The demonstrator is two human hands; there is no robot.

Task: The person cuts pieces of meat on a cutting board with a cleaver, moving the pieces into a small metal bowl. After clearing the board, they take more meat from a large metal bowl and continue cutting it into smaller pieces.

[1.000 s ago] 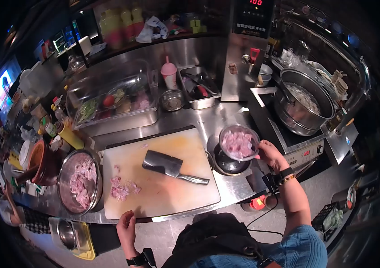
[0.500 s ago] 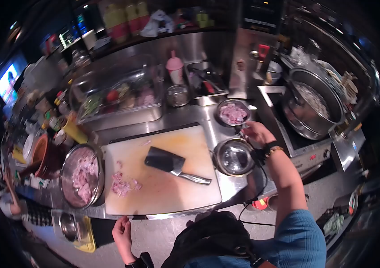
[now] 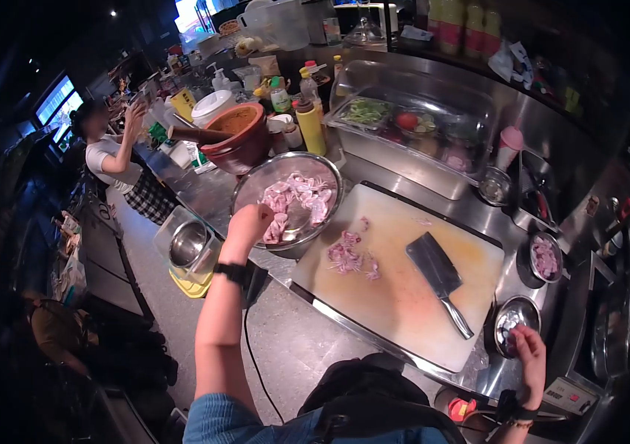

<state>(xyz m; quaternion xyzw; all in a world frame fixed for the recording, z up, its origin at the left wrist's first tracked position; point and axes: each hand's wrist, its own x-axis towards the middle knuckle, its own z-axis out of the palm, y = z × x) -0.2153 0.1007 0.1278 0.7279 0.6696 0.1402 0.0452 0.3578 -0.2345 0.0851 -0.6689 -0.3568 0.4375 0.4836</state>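
My left hand (image 3: 251, 222) is over the near left edge of a wide steel bowl (image 3: 331, 167), its fingers curled in beside pieces of raw meat (image 3: 306, 197). Whatever those fingers hold is hidden. My right hand (image 3: 529, 351) is at the edge of a small steel bowl (image 3: 506, 334), its fingers loosely bent and apart with nothing visible in them. Between the two bowls, a cleaver (image 3: 435, 270) lies on a white cutting board (image 3: 396, 322). Small chopped meat pieces (image 3: 348, 254) sit on the board's left part.
A small bowl of cut meat (image 3: 545, 257) stands beyond the board's right end. Behind the board is a clear-lidded container (image 3: 411, 89) with vegetables. A clay mortar (image 3: 244, 148) and bottles crowd the left. Another person (image 3: 119, 159) stands at the far left.
The view has swung left. My left hand has gone from below the board's front edge up to the large meat bowl. My right hand stays by the small steel bowl, now nearer its front.
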